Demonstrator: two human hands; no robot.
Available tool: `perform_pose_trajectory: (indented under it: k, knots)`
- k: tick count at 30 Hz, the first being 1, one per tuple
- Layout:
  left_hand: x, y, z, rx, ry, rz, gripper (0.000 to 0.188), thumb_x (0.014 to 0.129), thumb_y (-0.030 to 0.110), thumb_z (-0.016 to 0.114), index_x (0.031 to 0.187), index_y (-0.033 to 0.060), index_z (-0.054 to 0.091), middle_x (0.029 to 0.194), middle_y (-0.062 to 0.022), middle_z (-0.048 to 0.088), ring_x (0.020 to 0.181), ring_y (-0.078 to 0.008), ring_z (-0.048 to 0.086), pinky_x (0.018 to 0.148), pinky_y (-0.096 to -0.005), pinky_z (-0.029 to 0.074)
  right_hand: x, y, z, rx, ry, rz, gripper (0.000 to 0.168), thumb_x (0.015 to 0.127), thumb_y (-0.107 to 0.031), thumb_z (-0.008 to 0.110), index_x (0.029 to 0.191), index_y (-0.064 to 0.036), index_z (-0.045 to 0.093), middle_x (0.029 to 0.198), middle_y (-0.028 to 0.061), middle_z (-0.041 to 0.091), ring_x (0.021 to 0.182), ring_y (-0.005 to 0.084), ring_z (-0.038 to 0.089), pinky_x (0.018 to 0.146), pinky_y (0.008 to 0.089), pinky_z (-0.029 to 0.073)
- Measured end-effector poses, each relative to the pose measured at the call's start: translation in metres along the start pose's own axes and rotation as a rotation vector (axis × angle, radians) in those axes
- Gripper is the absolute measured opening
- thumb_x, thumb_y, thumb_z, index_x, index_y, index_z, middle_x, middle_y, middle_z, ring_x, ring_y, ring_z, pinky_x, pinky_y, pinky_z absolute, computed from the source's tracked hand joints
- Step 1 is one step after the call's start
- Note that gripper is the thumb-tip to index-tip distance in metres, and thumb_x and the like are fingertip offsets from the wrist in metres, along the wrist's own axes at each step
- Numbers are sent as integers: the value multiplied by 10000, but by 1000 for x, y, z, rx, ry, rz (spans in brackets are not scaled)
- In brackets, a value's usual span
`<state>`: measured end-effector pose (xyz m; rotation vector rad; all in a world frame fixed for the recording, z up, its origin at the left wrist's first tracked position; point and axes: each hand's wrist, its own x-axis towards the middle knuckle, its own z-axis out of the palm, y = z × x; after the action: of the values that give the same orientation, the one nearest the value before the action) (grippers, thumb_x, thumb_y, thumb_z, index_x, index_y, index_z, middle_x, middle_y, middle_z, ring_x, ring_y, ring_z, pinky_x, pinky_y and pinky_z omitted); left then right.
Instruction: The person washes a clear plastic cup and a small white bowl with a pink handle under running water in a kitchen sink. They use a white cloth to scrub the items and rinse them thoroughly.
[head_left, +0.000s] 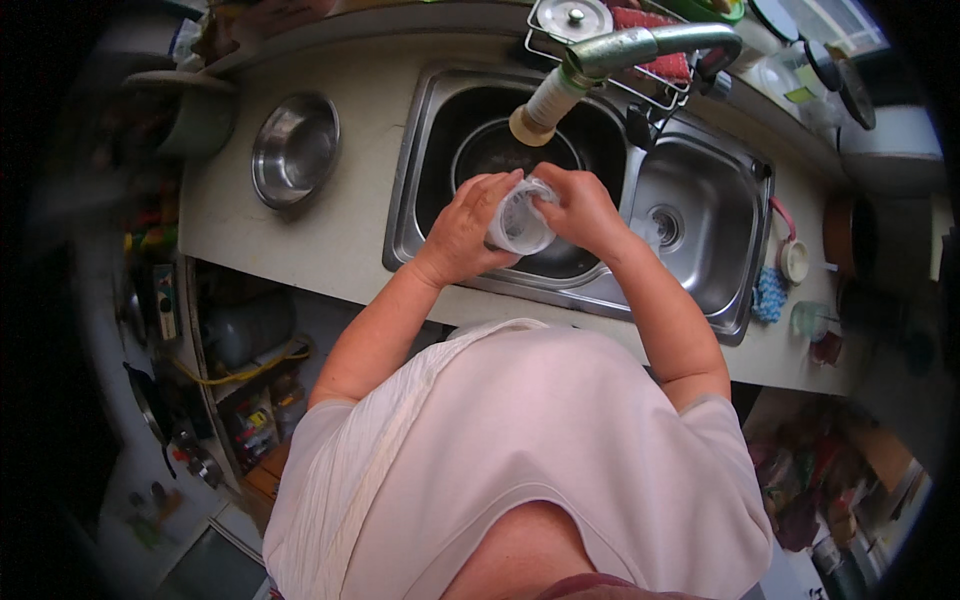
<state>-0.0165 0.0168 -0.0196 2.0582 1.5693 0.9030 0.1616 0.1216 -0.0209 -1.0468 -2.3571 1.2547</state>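
Note:
My left hand (469, 229) is wrapped around the side of a clear plastic cup (519, 225), its mouth tilted up toward me. At the cup's far right rim, my right hand (585, 206) grips with the thumb reaching inside. Whitish, wet-looking or filmy matter shows near that thumb; I cannot tell what it is. Both hands are over the left basin of a stainless steel double sink (409, 217). Below them in that basin lies a round dark pan or basin (495, 146), partly covered by my hands. The faucet nozzle (536, 124) hangs just beyond the cup.
A steel bowl (296, 150) rests on the counter (360, 97) at left. The metal faucet (645, 46) arches in front of a wire rack (551, 52) with a lid. A blue scrubber (769, 295) and a glass (810, 321) stand right of the right basin (701, 255).

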Motion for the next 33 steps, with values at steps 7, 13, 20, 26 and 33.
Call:
perform_pose_trajectory:
  k: [7, 13, 20, 26, 33]
  knots:
    - [-11, -9, -1, -75, 34, -49, 946, 548, 80, 817, 1382, 114, 370, 1330, -106, 468, 1222, -321, 464, 1046, -386, 398, -11, 4, 18, 174, 157, -24, 169, 824, -146, 624, 954, -37, 630, 768, 151, 643, 695, 262, 631, 627, 366, 486]
    - [-32, -89, -21, -613, 625, -391, 911, 659, 60, 802, 1397, 79, 269, 1347, -123, 412, 1243, -270, 443, 1046, -407, 387, -27, 34, 8, 815, 221, 185, 169, 915, -166, 577, 923, -21, 663, 715, 2, 585, 628, 63, 497, 542, 222, 383]
    - [-58, -147, -42, -96, 943, -554, 910, 690, 65, 825, 1391, 63, 244, 1335, -154, 389, 1229, -264, 423, 1041, -381, 376, -83, 71, -14, 879, 378, 451, 175, 893, -202, 617, 932, -42, 677, 707, -2, 577, 619, 64, 481, 552, 211, 352]
    - [-83, -182, -24, -194, 931, -664, 915, 707, 56, 810, 1401, 31, 214, 1387, -175, 350, 1243, -272, 420, 1040, -381, 378, -143, 113, -69, 861, 778, 475, 94, 870, -124, 623, 902, -50, 669, 732, -5, 595, 637, 67, 516, 585, 213, 397]
    - [-87, -189, -22, -184, 877, -637, 928, 766, 54, 763, 1439, 55, 123, 1416, -173, 333, 1252, -278, 418, 1040, -389, 373, -224, 241, -152, 576, 1377, 679, 118, 818, -147, 670, 914, -77, 661, 729, 67, 656, 630, 166, 617, 563, 304, 485]
